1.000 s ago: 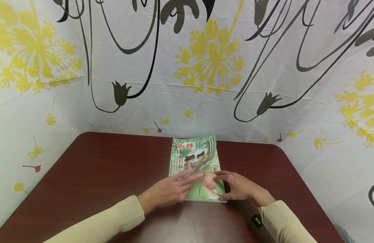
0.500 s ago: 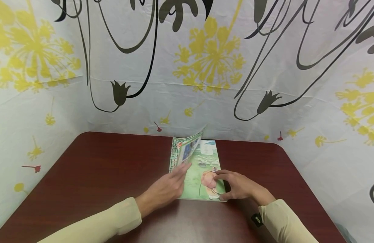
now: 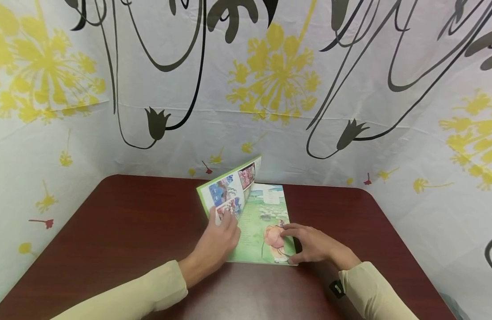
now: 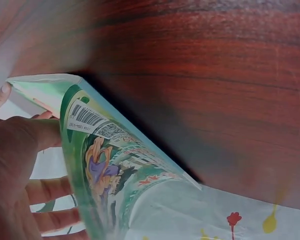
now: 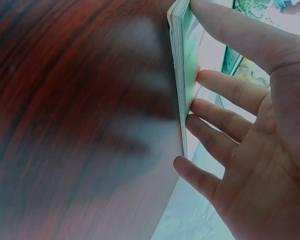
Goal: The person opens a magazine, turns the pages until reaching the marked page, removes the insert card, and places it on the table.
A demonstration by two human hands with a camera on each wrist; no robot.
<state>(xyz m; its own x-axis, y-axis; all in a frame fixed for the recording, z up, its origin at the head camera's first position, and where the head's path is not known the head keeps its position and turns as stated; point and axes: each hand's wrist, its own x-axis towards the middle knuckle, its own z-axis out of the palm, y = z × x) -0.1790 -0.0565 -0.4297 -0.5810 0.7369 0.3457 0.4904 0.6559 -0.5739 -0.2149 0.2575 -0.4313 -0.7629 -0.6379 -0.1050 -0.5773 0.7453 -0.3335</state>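
A magazine [image 3: 250, 249] lies on the table, its picture-printed front cover [image 3: 222, 191] lifted and leaning left. Beneath the cover shows a green page with a pink flower drawing. My left hand [image 3: 216, 244] has its fingers against the inner face of the cover. In the left wrist view, the outer side of the cover [image 4: 102, 170] carries a barcode and a drawn figure, and hides my fingertips. My right hand [image 3: 314, 244] rests at the lower right corner of the magazine. Its thumb and fingertips touch the page beside the edge [image 5: 178, 55].
The magazine sits toward the far side of a dark red wooden table [image 3: 150, 222]. Behind and beside the table hangs a white patterned cloth [image 3: 182, 89]. A small dark device [image 3: 337, 289] sits at my right wrist.
The front cover has swung up and over to the left, baring the green page. My left hand has moved slightly left with it. The right hand has stayed in place.
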